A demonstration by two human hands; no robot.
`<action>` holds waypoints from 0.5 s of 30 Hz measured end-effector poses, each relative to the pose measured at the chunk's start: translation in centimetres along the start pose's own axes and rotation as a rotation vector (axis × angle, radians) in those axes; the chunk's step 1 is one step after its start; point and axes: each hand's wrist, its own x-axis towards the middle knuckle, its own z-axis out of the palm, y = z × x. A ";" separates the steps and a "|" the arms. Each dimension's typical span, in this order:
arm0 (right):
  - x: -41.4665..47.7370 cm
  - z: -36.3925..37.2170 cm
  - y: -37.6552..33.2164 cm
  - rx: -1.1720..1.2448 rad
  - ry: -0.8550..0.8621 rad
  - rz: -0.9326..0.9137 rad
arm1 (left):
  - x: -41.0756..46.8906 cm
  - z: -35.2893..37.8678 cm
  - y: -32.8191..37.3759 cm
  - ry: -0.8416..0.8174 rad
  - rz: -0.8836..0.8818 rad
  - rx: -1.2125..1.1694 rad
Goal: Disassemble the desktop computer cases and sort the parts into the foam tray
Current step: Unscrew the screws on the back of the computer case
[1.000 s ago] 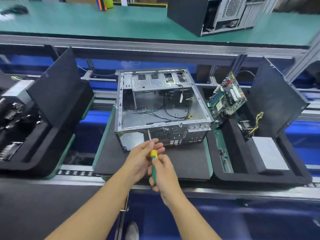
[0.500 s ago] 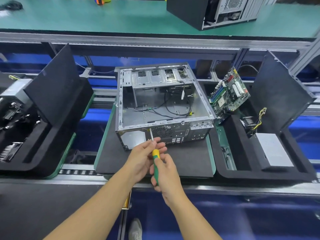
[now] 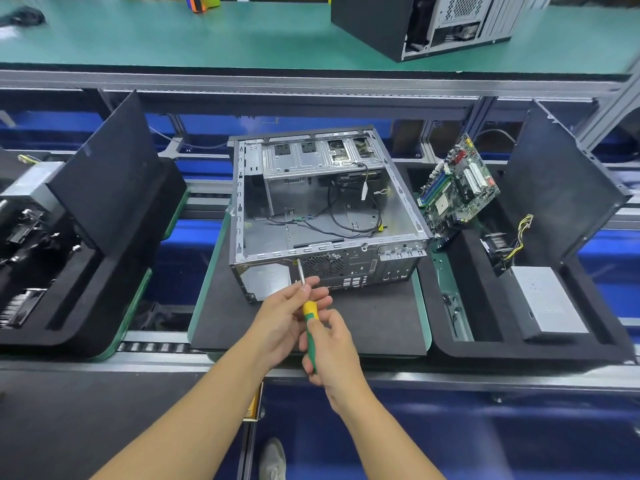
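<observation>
View: head camera, looking down at the bench
Landmark: computer case (image 3: 391, 216), open side up, lying on a black mat (image 3: 374, 320), rear panel facing the person
Case interior: mostly bare metal, loose black cables (image 3: 349, 216) across the floor, drive bays at the far end
Screwdriver (image 3: 310, 317): yellow and green handle, just in front of the case; shaft angled up, tip at the rear panel left of the fan grille; contact with a screw cannot be told
Right hand (image 3: 334, 351): fingers wrapped round the green part of the handle, in front of the case
Left hand (image 3: 284, 320): fingertips pinching the shaft just above the yellow end, close to the rear panel
Foam tray (image 3: 519, 348): black, directly right of the case
Motherboard (image 3: 457, 188): tilted on edge in the tray, just beside the case's right wall
Power supply (image 3: 547, 303): grey box lying flat in the tray, right of the case
Side panel (image 3: 561, 188): black, leaning at the tray's far right
Second foam tray (image 3: 104, 306): left of the case, dark parts inside, black panel (image 3: 107, 174) leaning in it
Second case (image 3: 415, 22): on the green bench well behind the landmark case
</observation>
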 end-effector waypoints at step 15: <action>-0.7 -0.2 -1.6 0.532 -0.145 0.207 | -0.4 -0.1 1.0 0.001 -0.103 0.315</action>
